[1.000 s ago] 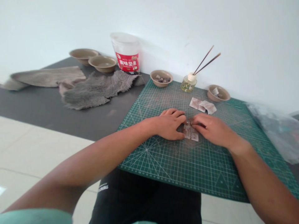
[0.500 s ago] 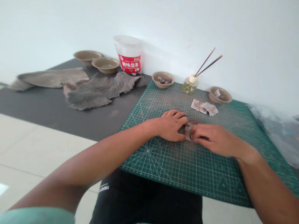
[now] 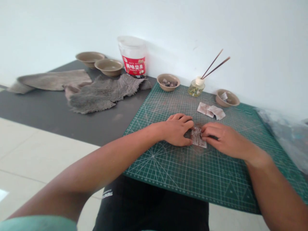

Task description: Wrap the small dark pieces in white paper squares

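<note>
A small whitish square piece (image 3: 198, 140), stained brown and strewn with dark bits, lies on the green cutting mat (image 3: 173, 170). It looks like thin paper or cloth. My left hand (image 3: 177, 131) rests on the mat with fingers apart, thumb and index finger at the piece's left edge. At its right side my right hand (image 3: 220, 139) is closed, fingertips pinched together over the piece; whatever they hold is hidden. Two similar stained squares (image 3: 204, 109) lie overlapping just beyond my hands.
Along the wall stand a bowl of dark lumps (image 3: 167, 86), a reed diffuser (image 3: 196, 88) and a bowl with pale scraps (image 3: 227, 102). Rough grey cloth (image 3: 103, 94), two more bowls (image 3: 108, 68) and a red-labelled tub (image 3: 133, 61) are left. Clear plastic (image 3: 284, 131) lies right.
My right hand has shifted slightly right and up, uncovering more of the stained square. The left hand has stayed in place.
</note>
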Demonstrator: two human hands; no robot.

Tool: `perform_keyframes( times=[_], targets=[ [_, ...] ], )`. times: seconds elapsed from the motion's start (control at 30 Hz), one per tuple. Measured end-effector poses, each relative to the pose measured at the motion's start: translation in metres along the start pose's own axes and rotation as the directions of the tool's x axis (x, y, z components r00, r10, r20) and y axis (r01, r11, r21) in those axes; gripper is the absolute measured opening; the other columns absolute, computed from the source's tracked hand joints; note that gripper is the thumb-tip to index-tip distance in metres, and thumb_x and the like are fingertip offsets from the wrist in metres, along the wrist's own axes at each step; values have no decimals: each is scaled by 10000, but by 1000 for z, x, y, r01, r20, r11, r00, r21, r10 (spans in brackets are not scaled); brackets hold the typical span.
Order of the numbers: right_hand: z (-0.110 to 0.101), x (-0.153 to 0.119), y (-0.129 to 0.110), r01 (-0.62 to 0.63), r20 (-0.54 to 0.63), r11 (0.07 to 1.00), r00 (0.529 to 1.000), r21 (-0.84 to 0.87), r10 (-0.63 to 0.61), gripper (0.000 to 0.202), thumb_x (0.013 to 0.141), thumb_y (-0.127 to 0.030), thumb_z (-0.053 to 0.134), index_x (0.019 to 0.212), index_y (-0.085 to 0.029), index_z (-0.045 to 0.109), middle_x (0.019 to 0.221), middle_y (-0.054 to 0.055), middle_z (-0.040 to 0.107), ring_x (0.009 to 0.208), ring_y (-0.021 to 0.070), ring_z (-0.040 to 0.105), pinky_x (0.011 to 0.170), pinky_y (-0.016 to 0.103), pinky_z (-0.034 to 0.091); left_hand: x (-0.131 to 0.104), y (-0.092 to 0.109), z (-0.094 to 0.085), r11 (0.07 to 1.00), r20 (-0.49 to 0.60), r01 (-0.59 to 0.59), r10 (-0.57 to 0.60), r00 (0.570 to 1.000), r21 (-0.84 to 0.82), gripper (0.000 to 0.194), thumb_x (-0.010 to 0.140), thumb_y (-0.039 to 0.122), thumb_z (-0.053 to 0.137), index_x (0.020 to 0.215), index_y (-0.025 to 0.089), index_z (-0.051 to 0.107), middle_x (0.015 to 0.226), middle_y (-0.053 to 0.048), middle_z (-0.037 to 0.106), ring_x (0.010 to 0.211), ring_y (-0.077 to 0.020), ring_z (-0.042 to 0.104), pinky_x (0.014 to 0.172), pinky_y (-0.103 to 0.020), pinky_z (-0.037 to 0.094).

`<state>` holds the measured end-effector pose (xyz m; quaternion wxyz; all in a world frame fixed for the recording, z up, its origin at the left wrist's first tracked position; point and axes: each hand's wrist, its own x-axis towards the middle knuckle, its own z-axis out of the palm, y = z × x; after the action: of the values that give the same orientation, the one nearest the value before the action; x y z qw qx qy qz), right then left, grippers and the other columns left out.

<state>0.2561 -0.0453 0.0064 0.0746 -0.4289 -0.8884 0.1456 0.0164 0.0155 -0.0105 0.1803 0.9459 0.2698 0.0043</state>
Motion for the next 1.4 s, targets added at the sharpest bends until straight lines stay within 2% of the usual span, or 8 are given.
perform_keyframes(
  times=[0.3, 0.5, 0.63, 0.8, 0.93, 1.07, 1.27, 1.4],
  targets=[
    [4, 1, -11, -31, 47, 995, 999, 94, 27, 137, 972, -245, 542, 890, -239, 652, 971, 33, 694, 890, 200, 653, 807, 360, 508, 1, -2, 0, 1000, 0, -15, 15, 1000, -18, 564, 856, 594, 538, 1276, 221, 492, 1609, -108, 276, 1477, -370, 197, 1174, -532, 228],
    [4, 5, -3, -78, -115, 995, 990, 62, 85, 99, 931, -223, 585, 868, -235, 661, 979, 32, 714, 898, 207, 669, 814, 362, 503, 1, -1, 0, 1000, -3, -7, 7, 1000, -5, 538, 858, 593, 542, 1255, 234, 493, 1603, -106, 284, 1474, -365, 195, 1166, -548, 231],
    [4, 7, -6, -27, -22, 991, 999, 131, 30, 127, 943, -253, 591, 845, -225, 667, 970, 30, 714, 895, 191, 668, 807, 339, 505, 1, -1, 1, 1000, 3, -23, 23, 1000, -10, 578, 856, 616, 538, 1289, 239, 482, 1604, -106, 281, 1473, -360, 201, 1164, -538, 239],
    [3, 8, -4, -124, -79, 988, 988, 93, 131, 116, 934, -255, 605, 847, -220, 673, 944, 29, 728, 868, 192, 679, 798, 341, 501, 1, -2, 1, 1000, -9, -6, 6, 1000, 4, 549, 859, 594, 550, 1269, 233, 491, 1604, -109, 281, 1473, -366, 195, 1157, -553, 238],
    [6, 8, -3, -17, -2, 990, 1000, 137, 18, 120, 936, -268, 612, 849, -225, 683, 955, 27, 723, 890, 189, 674, 812, 333, 504, 2, -1, 2, 1000, -6, -22, 22, 1000, -19, 568, 856, 589, 558, 1283, 219, 497, 1600, -120, 288, 1470, -372, 200, 1164, -547, 225],
    [3, 7, 1, -75, -87, 996, 993, 44, 79, 120, 950, -258, 582, 909, -227, 690, 980, 43, 731, 904, 211, 677, 800, 352, 495, 2, -2, 2, 1000, -20, -21, 21, 1000, -11, 554, 861, 581, 554, 1277, 219, 500, 1597, -121, 294, 1467, -376, 210, 1158, -558, 233],
    [0, 2, -8, -30, 73, 995, 997, 98, 22, 132, 951, -288, 597, 878, -237, 694, 922, 15, 722, 837, 184, 668, 753, 323, 495, 2, -2, 2, 999, -14, -28, 28, 1000, -24, 549, 853, 581, 562, 1255, 209, 517, 1599, -125, 292, 1468, -380, 214, 1160, -549, 243],
    [4, 4, -6, -104, -58, 994, 993, 36, 106, 150, 956, -273, 576, 877, -232, 697, 972, 30, 732, 895, 208, 674, 809, 348, 489, 2, -3, 4, 1000, -40, -25, 24, 999, -13, 543, 855, 575, 574, 1262, 221, 513, 1590, -120, 310, 1463, -381, 225, 1151, -562, 247]
  ],
)
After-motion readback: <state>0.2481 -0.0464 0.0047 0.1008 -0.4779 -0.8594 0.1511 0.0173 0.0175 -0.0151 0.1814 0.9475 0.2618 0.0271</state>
